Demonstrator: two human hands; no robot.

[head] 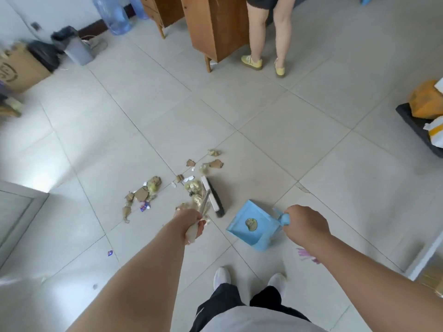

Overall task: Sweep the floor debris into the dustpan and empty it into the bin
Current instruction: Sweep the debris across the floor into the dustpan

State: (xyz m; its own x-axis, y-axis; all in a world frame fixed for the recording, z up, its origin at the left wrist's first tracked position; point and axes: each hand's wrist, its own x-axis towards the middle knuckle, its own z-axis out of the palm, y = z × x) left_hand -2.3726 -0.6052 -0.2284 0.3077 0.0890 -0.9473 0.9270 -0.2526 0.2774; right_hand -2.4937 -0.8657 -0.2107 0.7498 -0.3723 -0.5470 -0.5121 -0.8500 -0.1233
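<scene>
Fingers (295,211) of right hand (308,227) grip light-blue dustpan (243,213), round sticker (251,224) inside.

- No text, number or brand can be read anywhere in the frame.
- Blue dustpan (239,219), lower centre: an oval green-and-yellow sticker (251,223) sits on its pan, but the print is too small to make out.
- Cardboard box (21,68), upper left: a dark round printed mark, blurred.
- Blue-and-red wrapper (144,207), lower centre-left: the print is illegible.
</scene>
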